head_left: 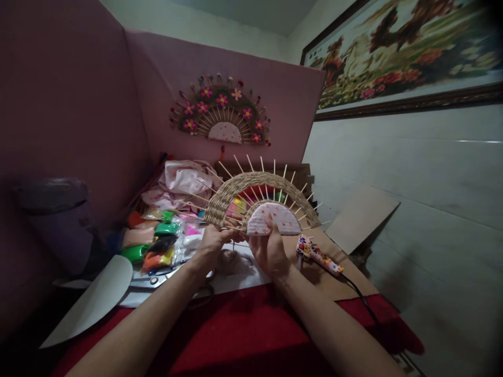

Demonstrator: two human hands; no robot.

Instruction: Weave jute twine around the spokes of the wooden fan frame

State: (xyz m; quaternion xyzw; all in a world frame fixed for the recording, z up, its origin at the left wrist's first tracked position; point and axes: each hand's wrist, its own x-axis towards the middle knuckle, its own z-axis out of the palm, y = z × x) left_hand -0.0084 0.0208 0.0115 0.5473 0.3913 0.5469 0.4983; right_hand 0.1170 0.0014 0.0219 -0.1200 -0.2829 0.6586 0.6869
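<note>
A half-round fan frame of thin sticks, with a woven twine band around it, is held up over the table. At its base is a half circle of white cloth with red dots. My left hand pinches the frame's lower left edge. My right hand grips the cloth-covered base, thumb in front, fingers behind and partly hidden. Below the frame, between my hands, lies a ball of twine.
Bagged coloured clay, pink cloth and scissors lie left. A glue gun with a cable rests on cardboard at right. A white half-round sheet is front left. A flowered fan hangs behind.
</note>
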